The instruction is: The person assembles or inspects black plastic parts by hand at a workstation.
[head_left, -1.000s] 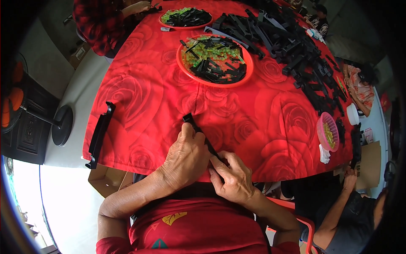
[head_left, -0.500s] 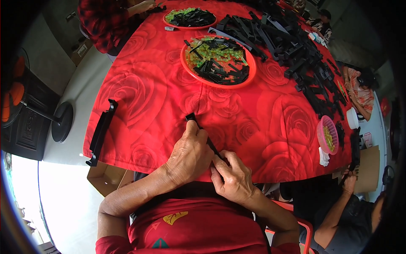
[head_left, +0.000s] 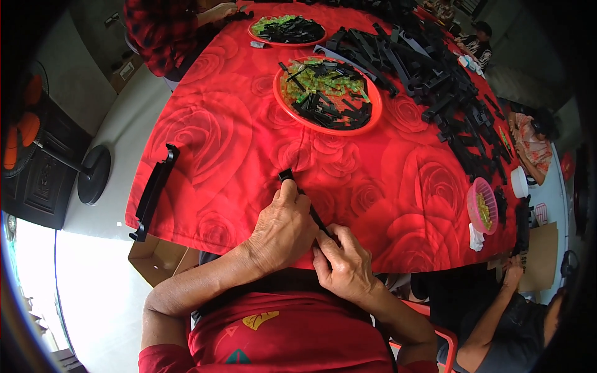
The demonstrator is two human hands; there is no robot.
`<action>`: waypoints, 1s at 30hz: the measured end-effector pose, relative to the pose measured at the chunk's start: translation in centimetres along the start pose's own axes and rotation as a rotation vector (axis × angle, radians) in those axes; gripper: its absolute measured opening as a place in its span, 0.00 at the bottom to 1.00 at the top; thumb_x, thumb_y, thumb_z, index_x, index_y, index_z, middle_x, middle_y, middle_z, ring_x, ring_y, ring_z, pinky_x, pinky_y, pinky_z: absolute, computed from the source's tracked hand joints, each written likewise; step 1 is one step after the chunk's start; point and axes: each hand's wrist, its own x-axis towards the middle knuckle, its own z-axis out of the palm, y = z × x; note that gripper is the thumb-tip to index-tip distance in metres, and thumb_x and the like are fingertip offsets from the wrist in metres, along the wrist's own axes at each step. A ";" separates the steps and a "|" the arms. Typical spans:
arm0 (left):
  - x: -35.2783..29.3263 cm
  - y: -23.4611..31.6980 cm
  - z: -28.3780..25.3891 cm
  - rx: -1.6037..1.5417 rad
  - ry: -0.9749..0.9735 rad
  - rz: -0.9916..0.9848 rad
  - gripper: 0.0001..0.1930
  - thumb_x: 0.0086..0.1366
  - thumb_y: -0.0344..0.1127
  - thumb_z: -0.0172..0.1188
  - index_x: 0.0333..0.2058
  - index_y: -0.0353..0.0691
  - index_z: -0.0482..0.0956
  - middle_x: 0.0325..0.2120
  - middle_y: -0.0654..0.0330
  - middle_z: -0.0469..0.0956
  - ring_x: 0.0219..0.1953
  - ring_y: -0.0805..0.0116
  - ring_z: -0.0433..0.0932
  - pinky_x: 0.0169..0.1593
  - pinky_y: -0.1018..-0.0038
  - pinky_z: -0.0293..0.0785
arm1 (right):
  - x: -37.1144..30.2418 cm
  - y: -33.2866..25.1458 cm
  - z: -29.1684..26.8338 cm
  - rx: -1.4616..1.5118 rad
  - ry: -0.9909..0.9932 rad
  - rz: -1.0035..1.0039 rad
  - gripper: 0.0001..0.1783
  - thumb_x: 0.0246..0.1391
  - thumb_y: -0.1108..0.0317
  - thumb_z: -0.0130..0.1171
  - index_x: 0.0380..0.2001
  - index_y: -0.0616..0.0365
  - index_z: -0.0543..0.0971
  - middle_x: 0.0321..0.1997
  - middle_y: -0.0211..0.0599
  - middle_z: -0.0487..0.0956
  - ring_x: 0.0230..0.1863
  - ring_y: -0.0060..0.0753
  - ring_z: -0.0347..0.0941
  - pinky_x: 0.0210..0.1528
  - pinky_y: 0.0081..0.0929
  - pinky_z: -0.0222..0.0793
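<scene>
Between my hands, a long narrow black plastic strip [head_left: 318, 217] slants over the near edge of the red table. My left hand [head_left: 283, 224] is closed round its far part, the thumb near the tip that sticks out beyond. Closer to my body, my right hand [head_left: 346, 261] grips the near part with thumb and fingers. That near end is mostly hidden by my fingers. A similar black strip [head_left: 154, 193] with hooked ends lies alone at the table's left edge. Ahead of my hands stands a red plate [head_left: 377, 109] with small black strips and yellow-green clear pieces.
A second red plate [head_left: 254, 36] of pieces stands farther off. Black parts [head_left: 429, 81] are heaped at the right. A pink basket [head_left: 477, 208] with yellow pieces sits at the right edge. Co-workers sit left and right. A carton [head_left: 155, 258] stands below the left edge.
Both hands keep their grip on the black strip and have hardly moved. The whole view has shifted slightly, so the table's things appear a little lower and to the right.
</scene>
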 end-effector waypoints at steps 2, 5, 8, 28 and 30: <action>-0.1 0.0 0.0 -0.010 0.014 0.002 0.09 0.59 0.28 0.62 0.35 0.28 0.74 0.39 0.40 0.66 0.37 0.40 0.77 0.39 0.52 0.80 | 0.0 0.0 0.0 -0.003 0.007 -0.005 0.21 0.51 0.74 0.69 0.50 0.64 0.83 0.47 0.51 0.79 0.38 0.49 0.83 0.35 0.36 0.83; 0.0 0.0 0.3 0.068 -0.030 0.009 0.07 0.52 0.33 0.66 0.26 0.34 0.85 0.32 0.48 0.74 0.41 0.49 0.71 0.41 0.64 0.76 | 0.0 0.0 0.1 -0.013 0.002 -0.013 0.20 0.52 0.74 0.66 0.51 0.64 0.82 0.48 0.50 0.78 0.41 0.47 0.84 0.34 0.36 0.85; 0.1 0.0 0.5 -0.176 -0.027 -0.204 0.11 0.54 0.30 0.66 0.32 0.28 0.80 0.36 0.43 0.72 0.41 0.47 0.74 0.40 0.59 0.80 | 0.2 0.0 0.0 -0.009 -0.012 -0.008 0.20 0.52 0.75 0.66 0.51 0.64 0.82 0.48 0.50 0.78 0.41 0.48 0.84 0.35 0.37 0.85; -0.3 0.0 0.6 -0.198 -0.059 -0.237 0.14 0.56 0.28 0.65 0.37 0.24 0.74 0.40 0.38 0.66 0.37 0.41 0.79 0.38 0.54 0.81 | 0.0 0.2 0.1 -0.006 0.001 -0.034 0.20 0.52 0.75 0.65 0.51 0.64 0.83 0.48 0.51 0.78 0.39 0.47 0.85 0.35 0.36 0.86; -0.3 -0.1 0.6 -0.198 -0.058 -0.237 0.14 0.56 0.28 0.65 0.37 0.24 0.74 0.40 0.38 0.67 0.37 0.42 0.79 0.38 0.55 0.81 | -0.1 0.2 0.1 -0.005 -0.001 -0.035 0.20 0.52 0.75 0.65 0.51 0.64 0.83 0.48 0.51 0.78 0.39 0.47 0.85 0.35 0.35 0.86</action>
